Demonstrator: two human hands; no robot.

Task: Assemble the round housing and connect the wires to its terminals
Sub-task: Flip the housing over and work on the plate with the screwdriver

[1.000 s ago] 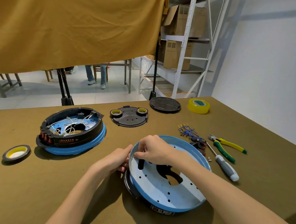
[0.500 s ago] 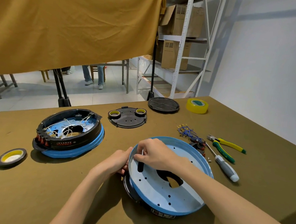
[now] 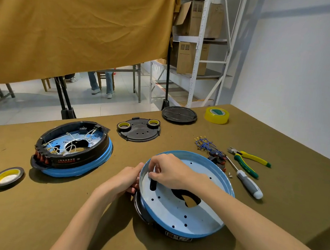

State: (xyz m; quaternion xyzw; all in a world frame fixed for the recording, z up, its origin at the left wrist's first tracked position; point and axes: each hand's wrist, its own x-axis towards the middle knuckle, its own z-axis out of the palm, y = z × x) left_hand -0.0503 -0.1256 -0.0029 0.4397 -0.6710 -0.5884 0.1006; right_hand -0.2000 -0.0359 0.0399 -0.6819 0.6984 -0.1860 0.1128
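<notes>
— Hands, what are they doing?
— Left hand (image 3: 125, 178) grips the tilted round blue metal housing (image 3: 184, 203) at its nine o'clock rim, steadying it; right hand (image 3: 169, 171) pinches something small beside the slot, probably fitting it.

Labels present, none legible at this size.

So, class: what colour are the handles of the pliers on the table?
Yellow and green, seen in the head view: pliers.
</notes>
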